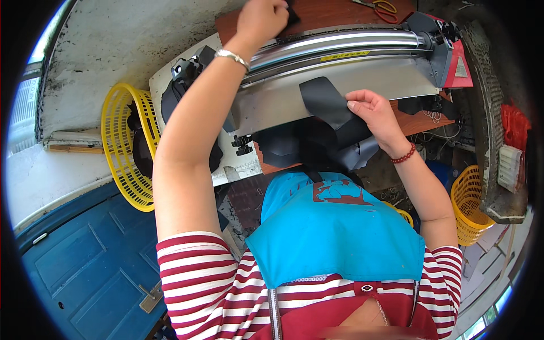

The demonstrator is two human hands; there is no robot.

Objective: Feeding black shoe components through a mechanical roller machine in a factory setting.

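A cut piece of black sheet material (pixel 327 102), like leather, is pinched between thumb and fingers of my right hand (pixel 369 112). It lies over the flat metal feed plate (pixel 272 107) of a roller machine (pixel 351 41). My left hand (pixel 263 21) reaches across the rollers to the far side, its fingers curled closed. Another black piece (pixel 292 18) shows right beside those fingers; whether they grip it I cannot tell. More black pieces (pixel 294 139) are heaped below the plate's near edge, in front of my blue apron (pixel 340 238).
Yellow-and-red-handled scissors (pixel 385 10) lie on the brown board behind the machine. A yellow basket (pixel 107 124) with dark pieces stands at the left, another yellow basket (pixel 469 207) at the right. Black knobs (pixel 242 145) stick out below the plate. Loose wires (pixel 439 135) hang at the right.
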